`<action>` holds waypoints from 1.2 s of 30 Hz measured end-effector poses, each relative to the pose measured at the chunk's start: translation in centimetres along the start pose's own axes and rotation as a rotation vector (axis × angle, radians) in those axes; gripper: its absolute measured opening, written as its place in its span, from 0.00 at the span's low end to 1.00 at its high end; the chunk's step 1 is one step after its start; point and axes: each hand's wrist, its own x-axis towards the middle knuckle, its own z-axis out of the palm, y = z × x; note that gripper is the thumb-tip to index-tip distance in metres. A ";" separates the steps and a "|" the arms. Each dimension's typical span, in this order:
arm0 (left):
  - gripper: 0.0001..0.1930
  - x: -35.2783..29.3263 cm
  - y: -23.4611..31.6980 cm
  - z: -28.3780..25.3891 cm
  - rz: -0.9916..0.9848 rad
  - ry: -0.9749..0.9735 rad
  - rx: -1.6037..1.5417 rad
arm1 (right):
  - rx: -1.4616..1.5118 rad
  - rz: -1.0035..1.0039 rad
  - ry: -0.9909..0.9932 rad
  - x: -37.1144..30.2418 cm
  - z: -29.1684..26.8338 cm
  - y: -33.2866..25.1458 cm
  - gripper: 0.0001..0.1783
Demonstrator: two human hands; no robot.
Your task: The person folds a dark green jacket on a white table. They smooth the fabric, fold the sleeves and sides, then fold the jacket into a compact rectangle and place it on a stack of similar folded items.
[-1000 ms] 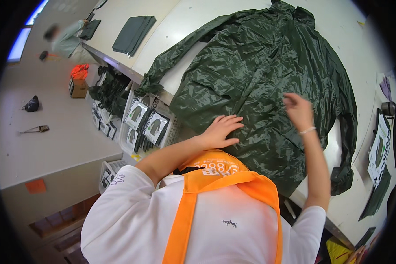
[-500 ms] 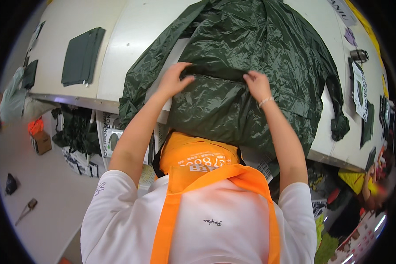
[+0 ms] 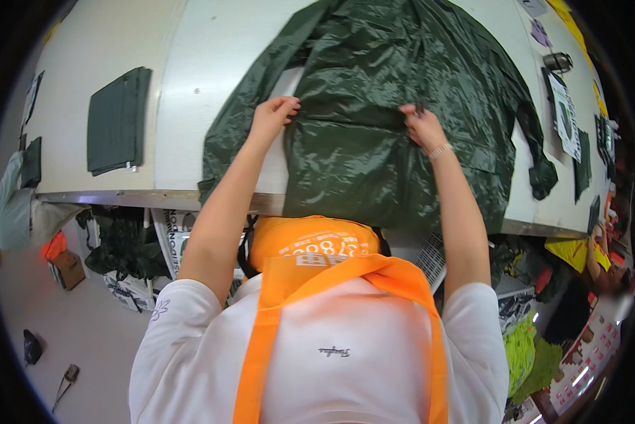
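A dark green, shiny raincoat point(image 3: 360, 166) lies spread over the white table, its sleeves out to both sides and its lower hem at the near table edge. My left hand point(image 3: 274, 119) is closed, thumb and fingertips pinching the left edge of the raincoat's front panel. On the other side, my right hand point(image 3: 425, 128) pinches the raincoat near the middle of its front, where a dark strip of material stands up by the fingers. A crosswise fold line runs between the two hands. The exact bit of fabric in each pinch is partly hidden by my fingers.
Folded dark green garments point(image 3: 117, 120) lie stacked on the left of the table point(image 3: 190, 134). To the right stand a dark metal cup point(image 3: 558, 62) and a printed packet point(image 3: 566, 116). Bagged goods point(image 3: 123, 244) fill the space below. Another person works at far right.
The raised fabric between my hands has come down and the front panel lies flatter. My left hand has closed at its edge; my right hand has shifted slightly right.
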 end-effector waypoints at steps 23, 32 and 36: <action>0.13 -3.4 3.6 1.3 -0.300 -0.104 -0.024 | -0.755 -0.631 0.224 -2.7 12.7 -1.5 0.06; 0.12 -5.2 -0.5 1.6 -0.364 -0.132 -0.273 | -0.738 -0.766 0.083 -4.2 15.8 -1.0 0.13; 0.16 -5.1 -1.9 1.8 -0.220 0.001 -0.190 | -0.630 -0.632 0.062 -5.7 15.6 2.6 0.28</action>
